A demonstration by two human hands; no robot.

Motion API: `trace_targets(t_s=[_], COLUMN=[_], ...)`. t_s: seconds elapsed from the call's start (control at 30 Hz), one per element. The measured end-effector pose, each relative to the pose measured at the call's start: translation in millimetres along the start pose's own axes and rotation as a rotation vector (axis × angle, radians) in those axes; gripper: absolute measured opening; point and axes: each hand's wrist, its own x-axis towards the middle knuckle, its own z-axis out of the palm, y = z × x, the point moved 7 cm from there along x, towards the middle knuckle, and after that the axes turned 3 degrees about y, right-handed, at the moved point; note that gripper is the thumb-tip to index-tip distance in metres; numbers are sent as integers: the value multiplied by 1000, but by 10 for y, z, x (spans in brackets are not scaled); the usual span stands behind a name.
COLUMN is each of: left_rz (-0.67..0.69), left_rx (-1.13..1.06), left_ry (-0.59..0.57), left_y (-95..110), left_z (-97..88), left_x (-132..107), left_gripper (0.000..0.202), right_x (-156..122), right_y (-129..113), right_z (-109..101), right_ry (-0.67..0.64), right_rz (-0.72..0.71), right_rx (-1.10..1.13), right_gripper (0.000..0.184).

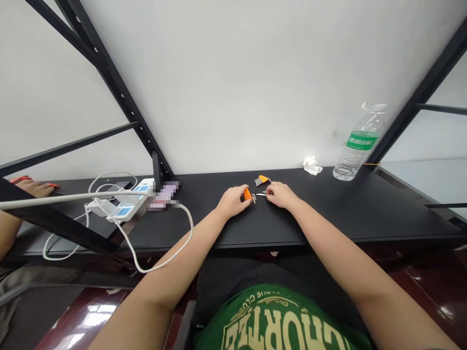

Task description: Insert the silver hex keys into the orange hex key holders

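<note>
Green T-shirt (279,316) lies nearest my head camera. I record the left hand (232,200) gripping an orange hex-key holder (247,194); the right hand (282,194) is bunched at slim metal keys (261,194), pinch unconfirmed. A second orange holder (263,179) lies just beyond on the black desktop (204,194). White cable (192,226) overlaps the left forearm (189,257); tissue (313,166) and water bottle (361,143) sit right.

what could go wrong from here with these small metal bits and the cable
1. The thin metal pieces at the right hand are small and loose-looking; one might slip and roll across the black table.
2. A second orange holder lies just beyond that hand, so pieces might get mixed with those of the orange holder in the left hand.
3. The white cable loops across the view of the left forearm; it could snag.
</note>
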Motion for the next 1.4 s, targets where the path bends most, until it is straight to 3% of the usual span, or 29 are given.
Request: trace_targets(t_s=[0.13,0.27,0.4,0.63,1.1,1.4], left_rz=[12,36,43,40,46,146], left_rx=[24,45,48,25,-10,71], left_ry=[-8,-6,-20,10,4,-17], left_y=[30,47,46,41,15,150], left_z=[0,8,27,19,30,35], left_x=[6,0,-7,-6,-26,-30], left_gripper=[47,47,46,47,47,43], right_x=[-14,-39,-60,-62,-119,-71], right_y=[-167,-248,-260,-370,-456,-529], right_z=[-34,-84,-82,-120,-165,-68], right_ry=[-15,-35,-80,108,160,85], right_rz=[-26,-23,-14,-162,-358,-346], right_rx=[-218,-273,-217,-43,91,242], right_gripper=[16,18,12,10,23,20])
